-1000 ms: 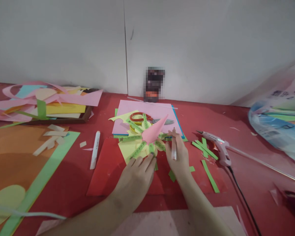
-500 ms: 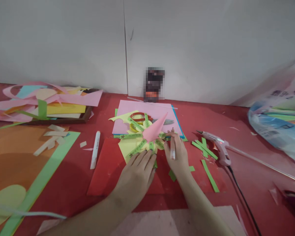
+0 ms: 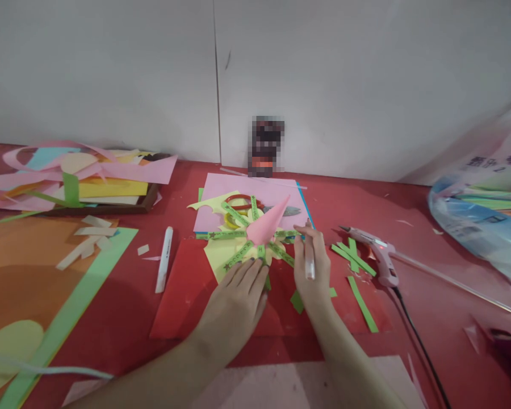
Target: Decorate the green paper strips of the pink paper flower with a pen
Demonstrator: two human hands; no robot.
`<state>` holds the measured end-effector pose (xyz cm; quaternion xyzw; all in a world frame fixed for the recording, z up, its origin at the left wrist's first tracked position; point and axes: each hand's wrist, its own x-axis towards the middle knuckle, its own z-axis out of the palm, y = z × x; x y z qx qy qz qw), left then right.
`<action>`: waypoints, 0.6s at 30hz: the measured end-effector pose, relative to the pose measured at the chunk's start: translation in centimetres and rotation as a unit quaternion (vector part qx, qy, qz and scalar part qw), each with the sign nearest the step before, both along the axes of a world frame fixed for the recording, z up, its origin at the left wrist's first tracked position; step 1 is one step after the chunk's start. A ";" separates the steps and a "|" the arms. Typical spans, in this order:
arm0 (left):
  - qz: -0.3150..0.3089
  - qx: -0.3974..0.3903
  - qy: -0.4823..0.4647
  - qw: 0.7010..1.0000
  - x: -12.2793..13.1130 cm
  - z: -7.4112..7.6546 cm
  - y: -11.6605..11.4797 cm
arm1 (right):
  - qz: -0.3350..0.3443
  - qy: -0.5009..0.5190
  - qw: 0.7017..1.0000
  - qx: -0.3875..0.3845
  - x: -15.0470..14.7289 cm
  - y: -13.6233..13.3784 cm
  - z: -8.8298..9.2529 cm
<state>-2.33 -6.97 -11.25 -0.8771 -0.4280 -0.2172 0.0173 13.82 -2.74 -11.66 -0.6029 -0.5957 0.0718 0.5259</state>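
A pink paper cone (image 3: 267, 224) stands tilted at the middle of a paper craft, with green paper strips (image 3: 227, 234) radiating from it. Letters and stars are written on several strips. My left hand (image 3: 234, 301) lies flat, fingers stretched, its fingertips pressing the lower strips near the cone. In my right hand (image 3: 317, 284) is a white marker pen (image 3: 309, 258), gripped between the fingers just right of the craft, close to the end of a right-hand strip. Under the craft is pale yellow paper (image 3: 215, 258). Scissors (image 3: 292, 211) lie behind the cone, partly covered.
To the right rests a pink glue gun (image 3: 381, 255) with its cord, beside loose green strips (image 3: 361, 304). Another white marker (image 3: 164, 258) lies on the left. A tray (image 3: 147, 201) holds paper scraps. A plastic bag (image 3: 472, 216) sits far right, and a blurred-out object (image 3: 264, 147) leans on the wall.
My right hand has moved a little to the right with the marker, uncovering more of the right-hand strips. The left hand stays in place.
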 end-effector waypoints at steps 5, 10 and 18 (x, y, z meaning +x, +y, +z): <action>-0.007 0.001 0.006 1.000 0.1 0.1 0.0 | 0.009 0.033 0.999 0.000 -0.2 0.0 0.3; -0.006 -0.002 0.009 1.000 0.2 0.2 -0.1 | 0.017 0.053 0.998 -0.001 -0.3 -0.2 0.6; -0.003 -0.007 0.014 1.000 0.2 0.2 -0.2 | -0.028 0.093 0.995 0.035 -0.8 -0.4 1.2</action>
